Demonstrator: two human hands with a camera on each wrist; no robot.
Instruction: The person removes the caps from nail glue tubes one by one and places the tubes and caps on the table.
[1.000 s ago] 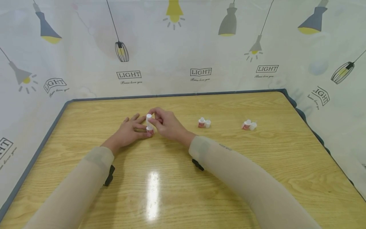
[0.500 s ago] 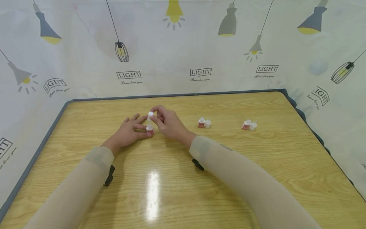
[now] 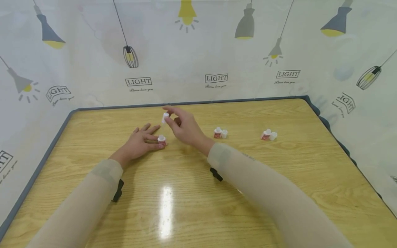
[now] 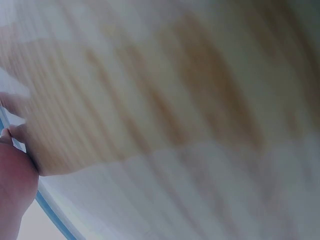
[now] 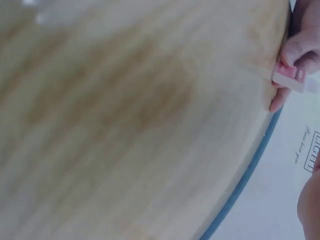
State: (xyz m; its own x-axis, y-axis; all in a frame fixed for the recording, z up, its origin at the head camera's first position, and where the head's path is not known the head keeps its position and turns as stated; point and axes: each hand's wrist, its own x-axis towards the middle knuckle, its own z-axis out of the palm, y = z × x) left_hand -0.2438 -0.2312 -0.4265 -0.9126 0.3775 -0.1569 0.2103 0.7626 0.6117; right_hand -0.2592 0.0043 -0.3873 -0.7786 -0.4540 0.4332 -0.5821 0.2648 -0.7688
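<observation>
My left hand [image 3: 139, 143] lies at the table's left-centre and pinches a small white bottle [image 3: 161, 140] with a red label between thumb and forefinger. The bottle stands upright, its narrow translucent neck bare; its other fingers are spread on the wood. Above and just behind the bottle, my right hand [image 3: 186, 128] holds a white cap [image 3: 165, 118] between thumb and forefinger, apart from the neck. In the right wrist view, the label side of the bottle [image 5: 290, 76] shows in the left hand's pinch. The left wrist view catches only part of a hand [image 4: 17, 175].
To the right, a second bottle [image 3: 217, 133] stands with its cap [image 3: 224, 134] beside it. Farther right is a third bottle [image 3: 265, 134] with its cap [image 3: 273, 136] at its side. A printed curtain [image 3: 180, 62] rises behind the wooden table [image 3: 198, 206] with a dark edge.
The cap has come up off the bottle's neck and moved away, upward and slightly right, in my right hand. My left hand and the bottle have stayed in place.
</observation>
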